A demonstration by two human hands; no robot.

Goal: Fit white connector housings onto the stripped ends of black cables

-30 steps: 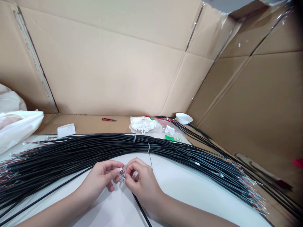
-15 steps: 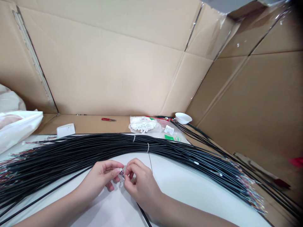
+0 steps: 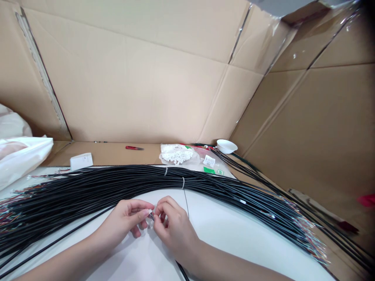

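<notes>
Between thumb and fingers, my left hand (image 3: 133, 216) pinches a small white connector (image 3: 150, 212). Thin wires (image 3: 151, 216) run from the connector toward my right hand (image 3: 172, 222), whose thumb and forefinger are closed on them. Below my right wrist a black cable (image 3: 182, 270) comes out and leaves at the bottom edge. My fingers hide much of the connector and of the wire ends. Just beyond both hands lies a thick bundle of black cables (image 3: 123, 183), tied with pale ties and fanned into coloured wire ends at both sides.
Behind the bundle lies a clear bag of small white connectors (image 3: 177, 156), with red-handled snips (image 3: 134, 148) to its left. A white bowl (image 3: 227, 146) stands at the back right. White plastic bags (image 3: 23, 156) sit at the left. Cardboard walls (image 3: 140, 78) enclose the table.
My hands stay almost in place, with the fingers shifting slightly at the connector. The black cable below my right wrist has moved a little to the right.
</notes>
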